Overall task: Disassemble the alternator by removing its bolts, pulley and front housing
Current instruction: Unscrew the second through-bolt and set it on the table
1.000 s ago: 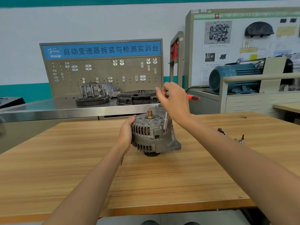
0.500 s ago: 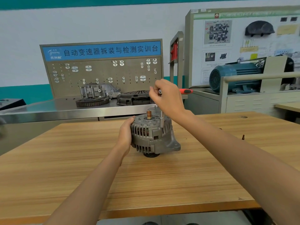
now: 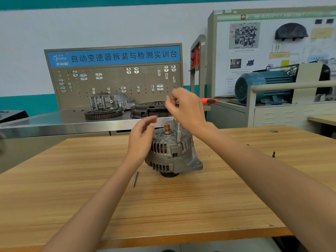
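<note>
On the wooden table [image 3: 181, 206] you have one loose bolt [image 3: 135, 179] lying nearest, one alternator [image 3: 172, 151] standing just behind it, your left hand [image 3: 141, 140] relaxed and empty beside its housing, and your right hand [image 3: 185, 108] gripping one red-handled ratchet [image 3: 209, 101] above it.

A wooden table [image 3: 181, 211] carries the alternator [image 3: 172, 153], a loose bolt [image 3: 135, 179] beside it, and small bits [image 3: 273, 154] at right.

A single head-worn wide-angle camera looks forward and slightly down over the wooden surface [image 3: 181, 206]. The alternator [image 3: 172, 151] sits near, centre frame. No second view shares the scene.
</note>
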Demonstrator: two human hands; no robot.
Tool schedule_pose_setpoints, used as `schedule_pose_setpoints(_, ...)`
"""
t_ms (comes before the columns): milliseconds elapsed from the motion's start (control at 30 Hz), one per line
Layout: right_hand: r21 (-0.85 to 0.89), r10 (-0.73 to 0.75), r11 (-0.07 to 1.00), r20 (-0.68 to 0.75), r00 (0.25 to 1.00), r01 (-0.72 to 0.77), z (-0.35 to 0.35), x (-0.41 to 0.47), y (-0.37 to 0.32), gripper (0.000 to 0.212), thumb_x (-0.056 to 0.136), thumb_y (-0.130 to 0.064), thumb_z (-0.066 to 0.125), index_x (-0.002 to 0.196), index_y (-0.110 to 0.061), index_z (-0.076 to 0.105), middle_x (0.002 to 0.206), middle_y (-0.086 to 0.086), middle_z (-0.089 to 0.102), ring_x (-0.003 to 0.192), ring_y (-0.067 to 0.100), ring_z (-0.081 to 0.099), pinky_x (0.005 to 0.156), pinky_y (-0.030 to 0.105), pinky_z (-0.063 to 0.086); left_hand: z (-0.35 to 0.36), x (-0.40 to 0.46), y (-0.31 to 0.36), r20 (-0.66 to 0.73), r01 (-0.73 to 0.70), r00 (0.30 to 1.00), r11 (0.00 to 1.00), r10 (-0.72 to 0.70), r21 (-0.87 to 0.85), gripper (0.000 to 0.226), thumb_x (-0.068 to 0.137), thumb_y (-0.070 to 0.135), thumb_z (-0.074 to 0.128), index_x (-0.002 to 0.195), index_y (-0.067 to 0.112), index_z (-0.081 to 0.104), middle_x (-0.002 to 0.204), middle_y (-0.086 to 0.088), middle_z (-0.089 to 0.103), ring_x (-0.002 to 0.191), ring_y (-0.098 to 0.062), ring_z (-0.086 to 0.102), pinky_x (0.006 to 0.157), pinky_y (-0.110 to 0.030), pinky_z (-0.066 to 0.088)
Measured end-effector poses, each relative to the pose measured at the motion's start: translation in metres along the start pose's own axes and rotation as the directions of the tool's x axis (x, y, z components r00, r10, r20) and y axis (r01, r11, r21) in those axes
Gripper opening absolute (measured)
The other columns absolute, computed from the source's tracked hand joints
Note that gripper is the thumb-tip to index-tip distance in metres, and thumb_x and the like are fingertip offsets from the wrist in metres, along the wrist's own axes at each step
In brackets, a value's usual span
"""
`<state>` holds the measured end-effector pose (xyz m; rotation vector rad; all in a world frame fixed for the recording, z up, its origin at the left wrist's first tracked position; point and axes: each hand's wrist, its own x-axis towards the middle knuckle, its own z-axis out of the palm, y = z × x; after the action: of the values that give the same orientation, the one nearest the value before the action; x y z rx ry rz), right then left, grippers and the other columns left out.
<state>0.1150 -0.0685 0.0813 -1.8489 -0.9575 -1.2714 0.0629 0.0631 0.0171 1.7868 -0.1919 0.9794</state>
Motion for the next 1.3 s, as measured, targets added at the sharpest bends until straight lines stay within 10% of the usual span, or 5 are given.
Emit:
schedule_pose_setpoints(333, 0.160, -0.027, 0.987, 0.086, 0.996, 0.013, 0.000, -0.004, 0.002, 0.027, 0.086, -0.008, 0.058, 0.064, -0.012, 0.043, 0.061, 0.000, 0.043, 0.059, 0.015, 0.041, 0.058, 0.029, 0.035, 0.016, -0.002, 0.027, 0.485, 0.034, 0.874, 0.999, -0.020, -0.020, 0.021, 0.096, 0.011, 0.051, 0.107, 0.020, 0.066, 0.094, 0.007, 0.074, 0.101, -0.013, 0.066, 0.093, -0.026, 0.049)
schedule_pose_setpoints(500, 0.275, 0.103, 0.950, 0.178, 0.979, -0.150, -0.006, 0.001, -0.005, 0.029, 0.084, -0.010, 0.058, 0.060, -0.010, 0.043, 0.054, -0.009, 0.038, 0.057, 0.008, 0.039, 0.059, 0.023, 0.032, 0.011, 0.001, 0.031, 0.566, 0.145, 0.814, 0.989, -0.129, 0.018, 0.024, 0.097, 0.016, 0.051, 0.115, 0.014, 0.065, 0.099, 0.010, 0.073, 0.099, -0.001, 0.065, 0.085, -0.009, 0.046)
schedule_pose_setpoints(733, -0.457, 0.150, 0.883, 0.067, 0.986, -0.104, 0.001, -0.013, -0.017, 0.013, 0.087, -0.022, 0.048, 0.091, -0.011, 0.054, 0.086, 0.004, 0.049, 0.084, 0.022, 0.047, 0.074, 0.032, 0.031, 0.014, -0.003, 0.036, 0.451, 0.123, 0.879, 0.988, -0.154, 0.097, 0.021, 0.092, 0.009, 0.057, 0.073, 0.012, 0.065, 0.071, -0.011, 0.064, 0.069, -0.022, 0.055, 0.058, -0.020, 0.041)
schedule_pose_setpoints(967, 0.179, 0.263, 0.952, -0.063, 0.963, -0.248, 0.000, -0.012, -0.022, 0.025, 0.081, -0.022, 0.044, 0.059, -0.010, 0.045, 0.062, 0.000, 0.043, 0.067, 0.016, 0.038, 0.069, 0.028, 0.020, 0.020, -0.006, 0.032, 0.452, 0.096, 0.886, 0.994, -0.107, 0.047, 0.018, 0.093, 0.012, 0.055, 0.089, 0.026, 0.065, 0.065, 0.016, 0.068, 0.071, -0.004, 0.061, 0.069, -0.015, 0.045)
schedule_pose_setpoints(1300, 0.472, 0.354, 0.839, -0.096, 0.930, -0.270, -0.001, -0.009, -0.025, 0.037, 0.076, -0.019, 0.039, 0.047, 0.004, 0.045, 0.046, 0.005, 0.036, 0.055, 0.026, 0.039, 0.075, 0.039, 0.038, 0.026, -0.011, 0.026, 0.355, 0.051, 0.934, 0.998, -0.036, -0.034, 0.022, 0.091, 0.015, 0.059, 0.085, 0.032, 0.070, 0.084, 0.005, 0.075, 0.090, -0.012, 0.069, 0.091, -0.033, 0.050)
